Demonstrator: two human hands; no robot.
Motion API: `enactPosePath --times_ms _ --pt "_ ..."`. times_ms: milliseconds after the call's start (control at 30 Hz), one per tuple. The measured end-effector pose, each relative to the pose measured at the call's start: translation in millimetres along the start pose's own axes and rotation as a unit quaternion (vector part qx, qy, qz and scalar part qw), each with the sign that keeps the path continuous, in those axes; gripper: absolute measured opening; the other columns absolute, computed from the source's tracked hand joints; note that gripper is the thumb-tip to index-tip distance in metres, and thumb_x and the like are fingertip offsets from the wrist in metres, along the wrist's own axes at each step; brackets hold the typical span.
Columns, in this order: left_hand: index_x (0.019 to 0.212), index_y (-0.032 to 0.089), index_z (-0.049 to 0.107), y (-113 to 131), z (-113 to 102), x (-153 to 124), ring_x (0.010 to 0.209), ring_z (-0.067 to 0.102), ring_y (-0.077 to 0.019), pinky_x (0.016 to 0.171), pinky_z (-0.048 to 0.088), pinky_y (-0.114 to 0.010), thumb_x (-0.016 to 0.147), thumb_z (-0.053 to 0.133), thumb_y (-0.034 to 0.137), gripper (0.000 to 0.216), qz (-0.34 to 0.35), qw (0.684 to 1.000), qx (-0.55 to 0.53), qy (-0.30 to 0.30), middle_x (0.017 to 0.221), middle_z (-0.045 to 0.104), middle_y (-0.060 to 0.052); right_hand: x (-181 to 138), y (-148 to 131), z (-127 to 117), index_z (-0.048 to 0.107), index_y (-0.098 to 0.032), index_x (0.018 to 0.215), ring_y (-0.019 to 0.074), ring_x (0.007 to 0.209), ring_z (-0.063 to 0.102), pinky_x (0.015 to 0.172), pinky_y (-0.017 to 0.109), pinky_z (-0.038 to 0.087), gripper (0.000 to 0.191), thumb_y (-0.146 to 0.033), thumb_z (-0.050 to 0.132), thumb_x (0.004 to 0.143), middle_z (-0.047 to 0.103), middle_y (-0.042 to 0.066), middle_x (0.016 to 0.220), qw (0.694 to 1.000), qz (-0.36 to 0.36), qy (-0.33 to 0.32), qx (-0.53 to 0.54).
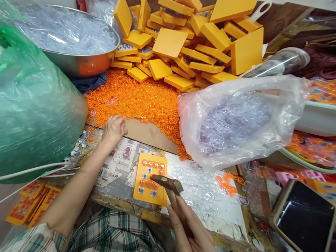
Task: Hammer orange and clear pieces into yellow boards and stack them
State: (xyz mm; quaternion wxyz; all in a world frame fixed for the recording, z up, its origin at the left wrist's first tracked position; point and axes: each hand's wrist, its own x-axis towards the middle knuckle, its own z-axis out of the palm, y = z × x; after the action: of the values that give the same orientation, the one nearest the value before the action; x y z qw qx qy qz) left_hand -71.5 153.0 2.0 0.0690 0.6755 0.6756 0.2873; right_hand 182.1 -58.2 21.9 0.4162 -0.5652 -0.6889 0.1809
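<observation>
My right hand (190, 224) is wrapped round the handle of a hammer (169, 187). The hammer's head covers part of a yellow square panel (139, 196) lying flat on the worktop; I cannot tell whether it touches it. Several round orange caps (151, 163) sit in the panel, with small blue-centred square parts (154, 193) showing between them. Farther off, my left hand (114, 129) is closed at the near edge of a heap of loose orange caps (136, 98). Its fingertips are turned away, so anything in them is hidden.
Yellow panels (170, 42) are piled at the back. A steel bowl (78, 63) and a green bag (39, 105) stand left. A white plastic bag (191, 140) of clear pieces lies right, above scattered clear rings (208, 197). A dark-screened device (301, 217) is at lower right.
</observation>
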Motion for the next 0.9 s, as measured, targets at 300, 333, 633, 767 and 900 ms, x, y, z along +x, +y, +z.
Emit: enactPosePath --times_ms 300,333,633,767,900 --pt "0.106 0.012 0.064 -11.5 9.6 14.1 0.091 0.062 -0.0247 0.082 0.051 -0.036 0.081 0.057 0.020 0.027 -0.023 1.000 0.013 -0.004 0.104 0.062 -0.012 -9.3 9.3 -4.2 0.052 -0.035 0.136 0.0195 0.102 0.071 0.089 0.031 0.060 0.062 -0.004 0.062 0.084 0.069 -0.002 0.122 0.999 0.040 0.011 0.011" --pt "0.106 0.011 0.064 -12.2 9.6 15.5 0.094 0.062 -0.0255 0.084 0.050 -0.037 0.082 0.057 0.020 0.027 -0.022 1.000 0.014 -0.001 0.105 0.061 -0.013 -9.1 9.7 -4.1 0.052 -0.035 0.136 0.0196 0.103 0.071 0.090 0.032 0.060 0.061 -0.004 0.062 0.084 0.069 -0.002 0.122 0.999 0.045 0.013 0.012" --pt "0.107 0.017 0.068 -8.3 15.2 11.0 0.090 0.065 -0.0210 0.087 0.051 -0.032 0.083 0.055 0.015 0.028 0.040 0.999 -0.013 -0.030 0.096 0.071 -0.007 -3.6 10.6 -0.4 0.055 -0.031 0.134 0.0203 0.101 0.071 0.087 0.031 0.061 0.057 -0.004 0.063 0.084 0.069 0.001 0.122 0.999 0.037 0.013 0.025" --pt "0.101 0.016 0.071 -2.7 17.0 0.3 0.094 0.064 -0.0255 0.087 0.050 -0.038 0.087 0.053 0.019 0.024 0.052 0.998 -0.010 -0.023 0.093 0.073 -0.010 -3.8 11.0 -3.3 0.055 -0.032 0.134 0.0204 0.102 0.071 0.088 0.032 0.061 0.058 -0.005 0.063 0.084 0.069 -0.001 0.122 0.998 0.046 0.024 0.021" --pt "0.094 0.017 0.073 5.0 20.3 -18.6 0.093 0.064 -0.0244 0.088 0.050 -0.039 0.088 0.044 0.012 0.030 0.081 0.996 -0.017 -0.039 0.100 0.074 -0.012 -3.9 10.8 -2.9 0.057 -0.031 0.133 0.0217 0.101 0.072 0.088 0.032 0.061 0.056 -0.005 0.064 0.083 0.069 -0.001 0.122 0.998 0.054 0.030 0.023"
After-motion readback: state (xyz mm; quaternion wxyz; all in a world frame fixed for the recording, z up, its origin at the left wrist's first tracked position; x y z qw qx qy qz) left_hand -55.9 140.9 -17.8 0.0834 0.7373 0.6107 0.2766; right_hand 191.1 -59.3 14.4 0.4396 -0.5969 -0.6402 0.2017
